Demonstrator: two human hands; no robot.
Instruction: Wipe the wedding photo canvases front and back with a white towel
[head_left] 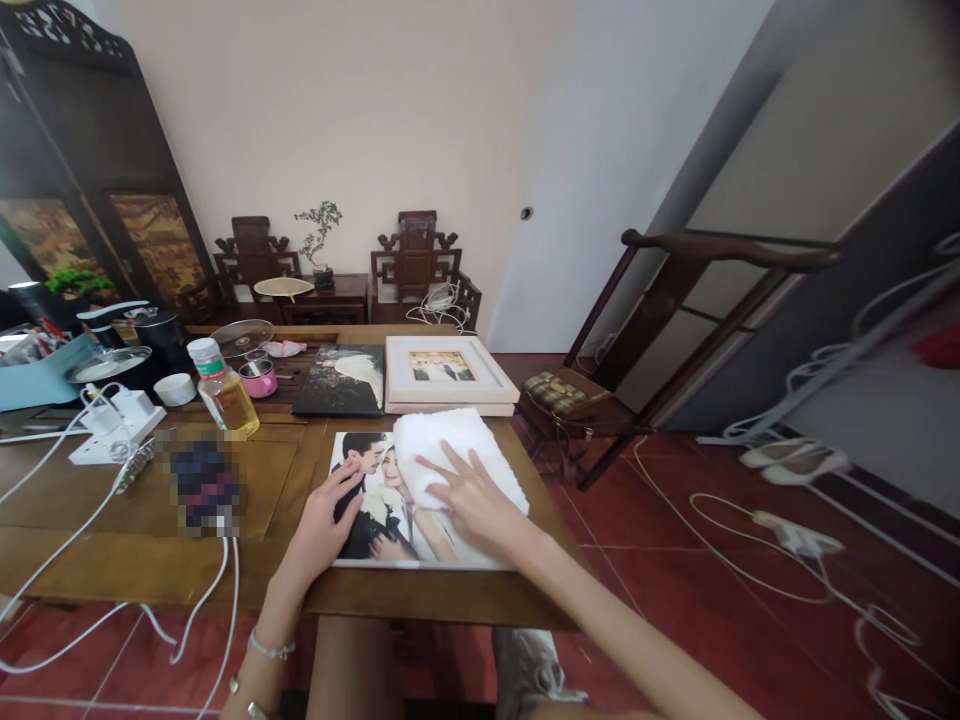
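Observation:
A large photo print (375, 525) of a couple lies flat at the front edge of the wooden table (112, 560). My left hand (326, 515) rests on the print's left side, fingers spread and flat, holding nothing. A folded white cloth (450, 455) covers the print's upper right part. My right hand (469, 495) lies flat on this cloth with the fingers stretched out. Behind the print lie a dark photo print (341, 380) and a white framed photo (446, 375).
On the table's left stand a bottle of yellow liquid (223, 392), a pink cup (259, 378), a white bowl (175, 389), a power strip (116, 420) with white cables, and pots. A wooden chair (600, 390) stands to the right. Cables lie across the red tiled floor (750, 620).

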